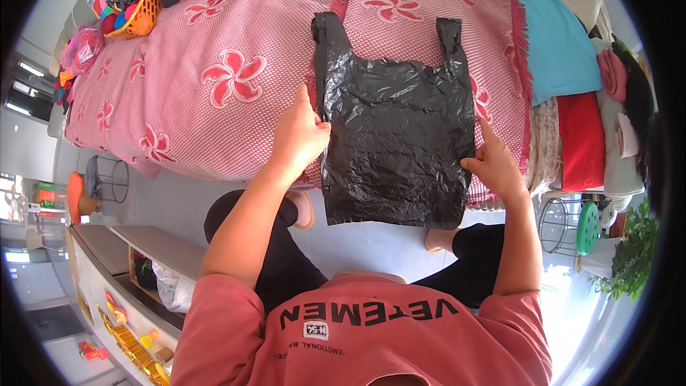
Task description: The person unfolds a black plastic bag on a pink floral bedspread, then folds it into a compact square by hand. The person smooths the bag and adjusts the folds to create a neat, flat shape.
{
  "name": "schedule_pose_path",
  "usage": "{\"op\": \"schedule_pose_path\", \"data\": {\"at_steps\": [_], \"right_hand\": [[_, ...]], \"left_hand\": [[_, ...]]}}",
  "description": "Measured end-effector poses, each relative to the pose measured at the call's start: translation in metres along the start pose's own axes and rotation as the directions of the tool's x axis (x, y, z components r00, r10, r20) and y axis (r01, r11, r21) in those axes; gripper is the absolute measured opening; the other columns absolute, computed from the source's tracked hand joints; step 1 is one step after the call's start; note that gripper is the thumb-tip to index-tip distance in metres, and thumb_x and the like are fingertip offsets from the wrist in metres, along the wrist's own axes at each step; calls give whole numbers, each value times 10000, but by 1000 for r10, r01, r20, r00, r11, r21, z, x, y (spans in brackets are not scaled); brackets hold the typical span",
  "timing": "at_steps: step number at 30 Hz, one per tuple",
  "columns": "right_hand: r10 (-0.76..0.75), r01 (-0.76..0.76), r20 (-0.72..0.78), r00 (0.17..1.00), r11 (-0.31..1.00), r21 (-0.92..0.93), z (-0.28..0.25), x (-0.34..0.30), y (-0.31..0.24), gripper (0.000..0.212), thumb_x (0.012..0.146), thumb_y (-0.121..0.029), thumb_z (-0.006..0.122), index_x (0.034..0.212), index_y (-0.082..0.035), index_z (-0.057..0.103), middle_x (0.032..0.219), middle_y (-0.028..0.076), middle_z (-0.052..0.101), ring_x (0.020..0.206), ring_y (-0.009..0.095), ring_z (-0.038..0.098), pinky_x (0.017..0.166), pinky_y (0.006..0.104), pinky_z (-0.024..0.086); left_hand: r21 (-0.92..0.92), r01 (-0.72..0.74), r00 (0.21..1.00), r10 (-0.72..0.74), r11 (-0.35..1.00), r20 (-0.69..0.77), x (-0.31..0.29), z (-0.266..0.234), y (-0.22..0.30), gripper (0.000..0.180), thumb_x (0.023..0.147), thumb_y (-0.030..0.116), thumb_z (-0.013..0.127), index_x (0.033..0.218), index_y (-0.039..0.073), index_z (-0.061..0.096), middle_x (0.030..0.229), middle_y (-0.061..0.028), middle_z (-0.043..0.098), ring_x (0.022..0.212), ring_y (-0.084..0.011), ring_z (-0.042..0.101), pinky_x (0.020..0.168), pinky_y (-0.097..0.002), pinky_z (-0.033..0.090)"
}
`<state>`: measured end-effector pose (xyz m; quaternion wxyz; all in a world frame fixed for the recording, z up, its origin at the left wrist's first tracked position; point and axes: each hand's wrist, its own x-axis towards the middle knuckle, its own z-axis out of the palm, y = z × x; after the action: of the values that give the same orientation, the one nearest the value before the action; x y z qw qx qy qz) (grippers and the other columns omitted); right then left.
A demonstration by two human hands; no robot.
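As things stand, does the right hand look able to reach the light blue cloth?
Probably yes: the blue cloth lies nearby with nothing visibly blocking, though the right hand holds the black plastic bag.

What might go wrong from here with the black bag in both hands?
The black bag looks thin and creased, so it might tear where the left hand and right hand pinch its side edges. Its lower edge shows past the pink blanket, against the floor, so it could drop there if both grips loosen.
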<state>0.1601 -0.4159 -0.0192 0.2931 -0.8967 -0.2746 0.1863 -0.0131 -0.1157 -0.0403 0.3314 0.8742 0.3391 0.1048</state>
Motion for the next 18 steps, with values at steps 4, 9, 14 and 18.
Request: {"op": "schedule_pose_path", "data": {"at_steps": [4, 9, 14, 18], "right_hand": [[40, -46, -118, 992, 998, -50, -3, -1, -22, 669, 806, -80, 732, 1400, 41, 449, 775, 148, 633, 725, 271, 620, 660, 392, 485], [-554, 305, -450, 701, 802, -513, 32, 18, -26, 448, 887, -34, 633, 1310, 65, 524, 1306, 253, 565, 1230, 416, 532, 1008, 482, 459], [-596, 393, -267, 758, 742, -543, 58, 30, -48, 548, 931, -74, 584, 1440, 50, 423, 1522, 222, 390, 1463, 392, 287, 1186, 495, 257], [-523, 326, -185, 832, 730, -600, 68, 39, -43, 654, 961, -239, 594, 1500, 25, 336, 1590, 190, 286, 1499, 358, 210, 1212, 498, 183]], "left_hand": [[250, -288, 880, 359, 924, -310, -13, 6, 12, 679, 814, 28, 673, 1411, -116, 383, 1139, -260, 578, 1014, -373, 603, 890, -444, 489], [371, -691, 558, 784, 620, -271, -7, 35, 38, 455, 837, 13, 591, 1257, -151, 528, 1377, -312, 457, 1296, -434, 460, 1077, -523, 375], [305, -737, 627, 779, 603, -27, -1, 73, 49, 551, 919, 184, 599, 1361, -122, 478, 1530, -268, 345, 1461, -385, 281, 1177, -538, 235], [338, -675, 704, 709, 655, 32, 6, 85, 46, 699, 932, 351, 620, 1430, -90, 407, 1538, -255, 339, 1472, -368, 262, 1185, -545, 203]]}}
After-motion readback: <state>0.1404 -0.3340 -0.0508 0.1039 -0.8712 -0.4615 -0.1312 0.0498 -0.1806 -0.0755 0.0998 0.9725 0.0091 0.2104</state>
